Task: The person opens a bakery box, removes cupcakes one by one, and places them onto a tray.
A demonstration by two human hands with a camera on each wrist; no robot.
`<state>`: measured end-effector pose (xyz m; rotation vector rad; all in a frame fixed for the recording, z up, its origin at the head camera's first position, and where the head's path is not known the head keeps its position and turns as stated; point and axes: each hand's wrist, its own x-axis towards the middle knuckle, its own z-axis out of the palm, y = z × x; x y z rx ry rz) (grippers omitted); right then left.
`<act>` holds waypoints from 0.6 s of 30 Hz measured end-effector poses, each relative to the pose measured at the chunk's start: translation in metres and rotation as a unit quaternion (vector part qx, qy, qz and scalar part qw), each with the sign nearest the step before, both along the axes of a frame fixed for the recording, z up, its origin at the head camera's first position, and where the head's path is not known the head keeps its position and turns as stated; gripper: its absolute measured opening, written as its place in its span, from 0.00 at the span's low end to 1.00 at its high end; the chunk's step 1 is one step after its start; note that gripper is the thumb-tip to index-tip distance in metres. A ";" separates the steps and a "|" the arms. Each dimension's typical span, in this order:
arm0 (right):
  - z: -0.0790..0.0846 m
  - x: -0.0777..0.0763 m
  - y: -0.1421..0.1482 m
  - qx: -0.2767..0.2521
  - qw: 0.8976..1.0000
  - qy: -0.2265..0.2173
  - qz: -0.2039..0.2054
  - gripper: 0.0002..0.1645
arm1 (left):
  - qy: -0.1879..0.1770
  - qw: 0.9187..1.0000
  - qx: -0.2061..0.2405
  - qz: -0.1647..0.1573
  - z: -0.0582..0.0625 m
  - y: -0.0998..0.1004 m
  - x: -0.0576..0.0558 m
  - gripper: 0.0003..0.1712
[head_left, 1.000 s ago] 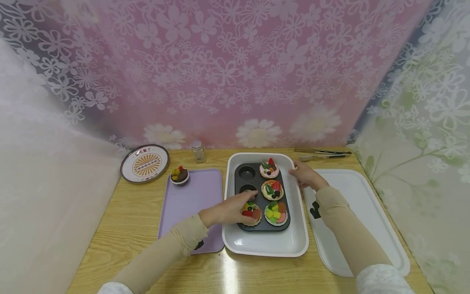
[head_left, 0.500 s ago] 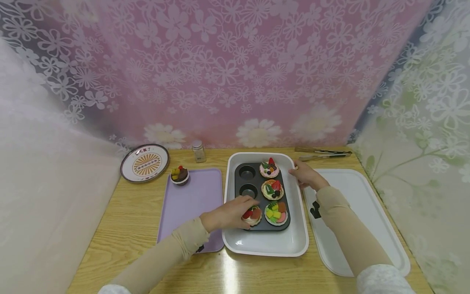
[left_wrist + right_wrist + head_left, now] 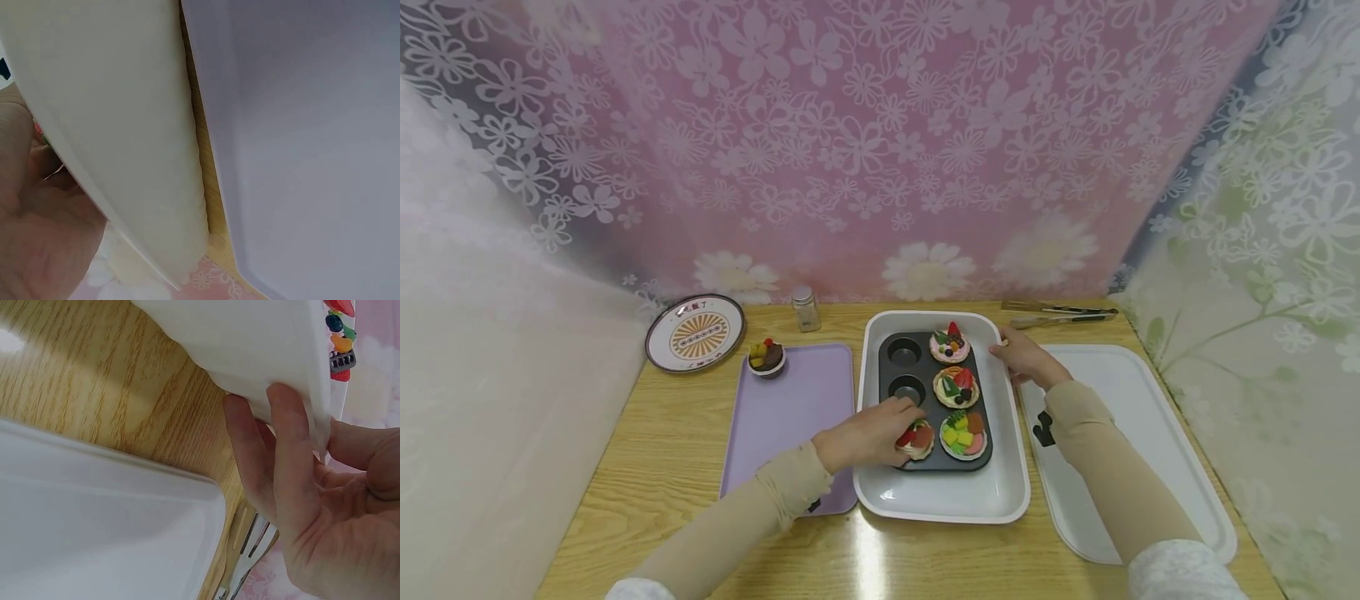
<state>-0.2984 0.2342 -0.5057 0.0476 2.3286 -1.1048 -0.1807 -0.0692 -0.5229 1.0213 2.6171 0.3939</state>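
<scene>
A black muffin pan lies inside a deep white tray. My left hand grips a fruit tart in the pan's near left cup; its fingertips are largely hidden. More fruit-topped tarts fill the right column, among them one with yellow fruit, one with strawberry and a pink one. Two left cups hold nothing. With thumb inside and fingers outside, my right hand pinches the white tray's right rim. In the left wrist view the tray wall hides part of the left hand.
Left of the deep tray lies a purple tray with a chocolate cupcake at its far left corner. A patterned plate and a small jar stand behind. A flat white tray and tongs lie right.
My left hand has pulled back slightly toward the near left tart, its fingers drawing in around it and uncovering the middle left cup. My right hand stays on the rim.
</scene>
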 end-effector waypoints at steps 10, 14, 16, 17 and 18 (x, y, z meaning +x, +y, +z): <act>0.001 0.001 0.000 -0.004 1.000 -0.001 0.003 0.29 | 0.018 1.000 -0.020 -0.005 0.002 0.002 0.002 0.39; 0.000 0.001 0.001 -0.006 1.000 -0.003 0.003 0.29 | 0.027 0.999 -0.022 -0.010 0.003 0.003 0.001 0.38; -0.001 0.000 0.001 -0.005 1.000 -0.002 0.002 0.28 | 0.032 0.999 -0.023 -0.012 0.002 0.003 0.001 0.38; -0.001 0.000 0.001 -0.005 1.000 -0.001 0.002 0.28 | 0.035 0.999 -0.024 -0.013 0.002 0.003 0.001 0.38; -0.001 0.000 0.000 -0.005 1.000 -0.001 0.001 0.28 | 0.038 0.999 -0.024 -0.014 0.002 0.003 0.000 0.37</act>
